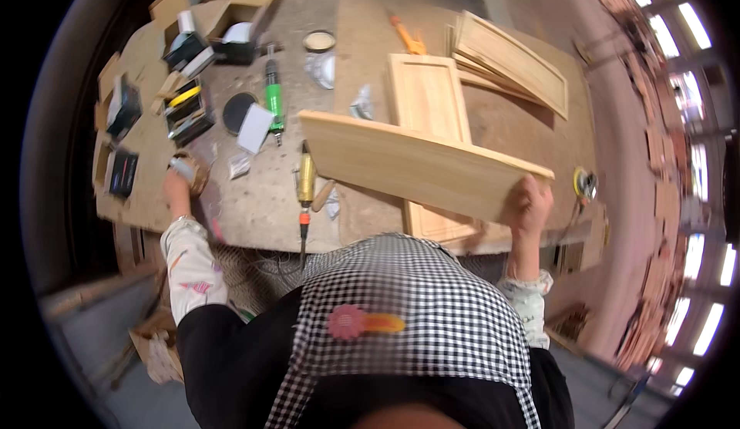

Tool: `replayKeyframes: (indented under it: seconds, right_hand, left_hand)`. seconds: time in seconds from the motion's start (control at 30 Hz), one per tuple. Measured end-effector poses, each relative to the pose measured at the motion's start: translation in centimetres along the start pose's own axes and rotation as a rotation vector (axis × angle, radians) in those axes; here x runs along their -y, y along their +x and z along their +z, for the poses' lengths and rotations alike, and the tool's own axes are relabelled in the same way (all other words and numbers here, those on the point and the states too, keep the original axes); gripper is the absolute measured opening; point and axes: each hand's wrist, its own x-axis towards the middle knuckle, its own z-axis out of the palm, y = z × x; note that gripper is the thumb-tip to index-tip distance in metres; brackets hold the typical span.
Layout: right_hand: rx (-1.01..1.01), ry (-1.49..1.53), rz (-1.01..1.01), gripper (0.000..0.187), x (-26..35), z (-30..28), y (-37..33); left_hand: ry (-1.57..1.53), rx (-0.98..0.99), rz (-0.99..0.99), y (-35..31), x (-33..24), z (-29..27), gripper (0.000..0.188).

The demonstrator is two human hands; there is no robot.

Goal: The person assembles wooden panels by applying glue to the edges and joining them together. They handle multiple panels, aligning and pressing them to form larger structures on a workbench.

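My right hand is closed around the right end of a flat wooden panel, which is tilted above the table. Beneath it lies a framed wooden cabinet-door panel, partly hidden. Over on the left, my left hand reaches to a round brown thing with a pale grey piece at its top. Blur hides those fingers, so I cannot tell whether they grip it. Near the panel's left end lies a yellow-bodied power tool with an orange collar and a cord.
Several open boxes crowd the table's left side. A green tool, a black disc and a white card lie beside them. More wooden panels are stacked far right, and a round sander sits at the right edge.
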Motion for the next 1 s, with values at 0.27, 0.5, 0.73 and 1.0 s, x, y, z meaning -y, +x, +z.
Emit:
replayKeyframes:
  seconds: [0.27, 0.5, 0.73, 1.0]
  right_hand:
    - [0.046, -0.087, -0.031, 0.026, 2.8, 2.5, -0.6]
    - [0.146, -0.106, 0.009, 0.029, 5.9, 5.3, 0.0]
    - [0.202, 0.082, 0.105, 0.034, 6.3, 6.9, 1.6]
    - [0.213, 0.234, 0.217, 0.042, 2.7, 11.4, -0.6]
  left_hand:
    - [0.160, -0.133, 0.077, -3.4, -5.2, -5.4, 0.019]
    - [-1.258, -0.133, 0.156, -5.5, -12.2, -10.8, 0.031]
    - [-1.613, 0.204, 0.701, -20.1, -33.0, -23.8, 0.030]
    - [-1.310, 0.185, 0.974, -22.4, -39.1, -21.7, 0.031]
